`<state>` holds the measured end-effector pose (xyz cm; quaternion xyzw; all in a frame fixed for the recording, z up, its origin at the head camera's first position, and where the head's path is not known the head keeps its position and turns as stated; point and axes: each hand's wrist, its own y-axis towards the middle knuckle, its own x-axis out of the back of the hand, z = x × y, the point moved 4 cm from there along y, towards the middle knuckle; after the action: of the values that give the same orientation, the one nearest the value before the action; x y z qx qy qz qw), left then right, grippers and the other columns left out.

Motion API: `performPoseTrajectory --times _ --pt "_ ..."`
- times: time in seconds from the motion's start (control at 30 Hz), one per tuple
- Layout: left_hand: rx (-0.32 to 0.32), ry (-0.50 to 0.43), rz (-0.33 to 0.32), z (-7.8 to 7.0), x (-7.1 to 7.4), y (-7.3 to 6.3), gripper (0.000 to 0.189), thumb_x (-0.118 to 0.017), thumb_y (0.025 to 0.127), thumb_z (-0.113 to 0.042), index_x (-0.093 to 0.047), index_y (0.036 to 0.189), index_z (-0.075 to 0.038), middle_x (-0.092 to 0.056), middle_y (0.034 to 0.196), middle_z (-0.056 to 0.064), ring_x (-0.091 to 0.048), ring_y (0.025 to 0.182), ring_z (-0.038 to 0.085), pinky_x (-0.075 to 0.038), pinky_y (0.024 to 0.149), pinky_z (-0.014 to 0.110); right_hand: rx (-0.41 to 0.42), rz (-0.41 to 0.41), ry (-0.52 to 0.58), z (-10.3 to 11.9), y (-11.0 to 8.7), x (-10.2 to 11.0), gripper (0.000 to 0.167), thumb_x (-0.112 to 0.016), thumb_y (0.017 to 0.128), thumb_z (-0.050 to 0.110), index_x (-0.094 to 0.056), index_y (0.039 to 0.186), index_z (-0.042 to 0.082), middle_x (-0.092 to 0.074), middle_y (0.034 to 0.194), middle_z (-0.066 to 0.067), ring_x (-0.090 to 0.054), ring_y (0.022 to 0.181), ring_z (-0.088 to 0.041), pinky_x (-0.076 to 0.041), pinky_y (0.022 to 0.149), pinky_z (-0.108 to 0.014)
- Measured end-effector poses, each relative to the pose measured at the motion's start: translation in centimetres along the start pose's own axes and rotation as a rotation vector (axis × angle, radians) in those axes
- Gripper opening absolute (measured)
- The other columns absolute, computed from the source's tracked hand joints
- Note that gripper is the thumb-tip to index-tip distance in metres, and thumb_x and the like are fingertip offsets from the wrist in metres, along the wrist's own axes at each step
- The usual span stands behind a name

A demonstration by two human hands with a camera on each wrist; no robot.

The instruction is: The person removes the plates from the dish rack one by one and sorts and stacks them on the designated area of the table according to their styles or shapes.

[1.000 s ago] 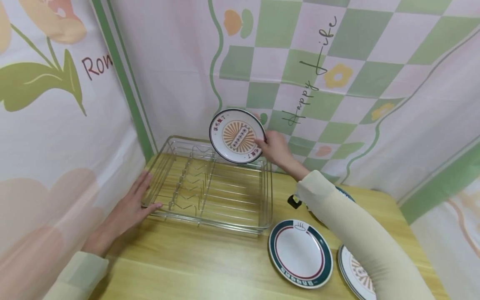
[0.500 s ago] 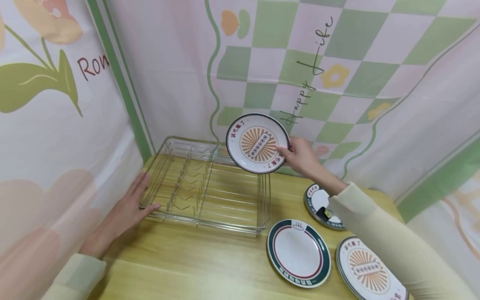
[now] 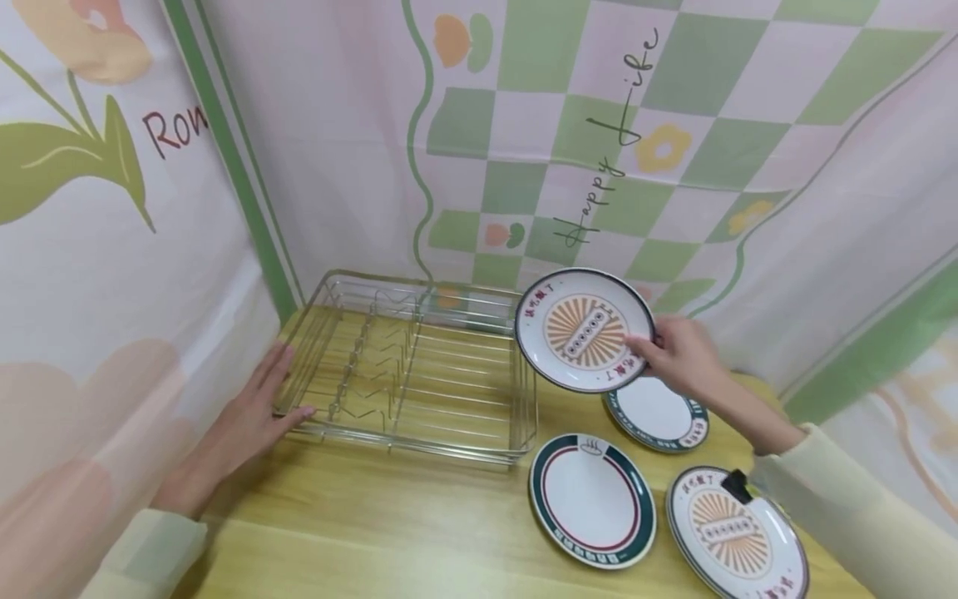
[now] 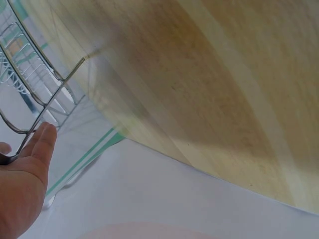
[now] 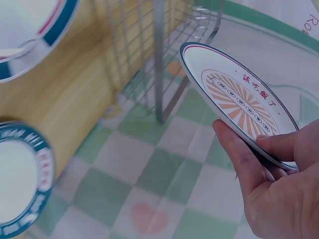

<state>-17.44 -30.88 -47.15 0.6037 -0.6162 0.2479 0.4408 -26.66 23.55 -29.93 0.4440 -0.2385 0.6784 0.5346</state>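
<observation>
My right hand [image 3: 684, 358] pinches the rim of a white plate [image 3: 585, 330] with a dark edge, orange rays and red characters. Thumb on top, fingers below, it holds this plate tilted in the air beyond the right end of a wire dish rack [image 3: 449, 453]. In the right wrist view the plate [image 5: 239, 99] appears nearly edge-on, above the fingers. My left hand [image 3: 239, 437] rests on the rack's front left corner, fingers straight along its side and thumb over the front rim. The left wrist view shows the hand [image 4: 30, 174] against the rack's wire [image 4: 37, 117].
On the wooden table [image 3: 359, 524] lies a green-rimmed plate [image 3: 591, 501] right of the rack. Behind it is a smaller green-rimmed plate [image 3: 659, 413]. A stack of ray-patterned plates [image 3: 737, 532] stands at the front right. Printed curtains [image 3: 337, 166] enclose the back and left.
My right hand has carried the plate rightward and down, from above the rack's back edge to beyond its right end. The left hand has stayed at the rack's corner.
</observation>
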Motion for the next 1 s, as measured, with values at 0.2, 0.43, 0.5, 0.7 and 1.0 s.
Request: performPoseTrajectory --times 0.2,0.43,0.5,0.7,1.0 --pt "-0.002 0.004 -0.001 0.0 0.0 0.0 0.1 -0.064 0.105 -0.047 0.006 0.171 -0.02 0.012 0.177 0.006 -0.029 0.148 0.062 -0.041 0.102 0.081 -0.078 0.045 -0.006 -3.6 -3.3 1.2 0.029 -0.061 0.109 0.016 -0.065 0.093 -0.008 -0.068 0.071 -0.007 -0.062 0.058 -0.013 -0.056 0.049 -0.026" --pt "0.0 0.007 -0.003 0.0 -0.1 0.1 0.1 -0.065 0.104 -0.047 0.005 0.171 -0.019 0.012 0.177 0.007 -0.028 0.148 0.062 -0.04 0.102 0.082 -0.145 0.058 -0.084 -7.9 -7.6 1.9 0.028 -0.062 0.107 0.014 -0.066 0.086 -0.004 -0.065 0.067 -0.004 -0.058 0.054 -0.012 -0.053 0.047 -0.027" --pt "0.004 0.004 -0.001 -0.1 -0.1 0.0 0.1 -0.065 0.104 -0.047 0.005 0.171 -0.02 0.012 0.177 0.007 -0.028 0.148 0.063 -0.041 0.101 0.082 -0.169 0.066 -0.083 -9.0 -8.8 2.0 0.027 -0.062 0.107 0.012 -0.067 0.088 -0.006 -0.066 0.067 -0.003 -0.06 0.054 -0.012 -0.054 0.047 -0.027" --pt "0.01 0.005 -0.003 -0.2 0.0 -0.1 0.1 -0.065 0.104 -0.047 0.005 0.171 -0.02 0.012 0.177 0.006 -0.031 0.145 0.064 -0.042 0.099 0.082 -0.246 0.082 -0.119 -11.9 -11.8 2.9 0.027 -0.062 0.106 0.013 -0.067 0.089 -0.008 -0.068 0.069 -0.004 -0.061 0.056 -0.012 -0.054 0.049 -0.027" --pt "0.014 0.002 0.004 -0.1 0.0 0.0 0.1 -0.065 0.104 -0.047 0.006 0.171 -0.021 0.013 0.177 0.006 -0.03 0.146 0.064 -0.041 0.101 0.082 -0.397 0.19 -0.093 -15.9 -16.0 3.2 0.03 -0.058 0.109 0.014 -0.068 0.085 -0.001 -0.062 0.067 -0.002 -0.054 0.056 -0.008 -0.048 0.053 -0.023"
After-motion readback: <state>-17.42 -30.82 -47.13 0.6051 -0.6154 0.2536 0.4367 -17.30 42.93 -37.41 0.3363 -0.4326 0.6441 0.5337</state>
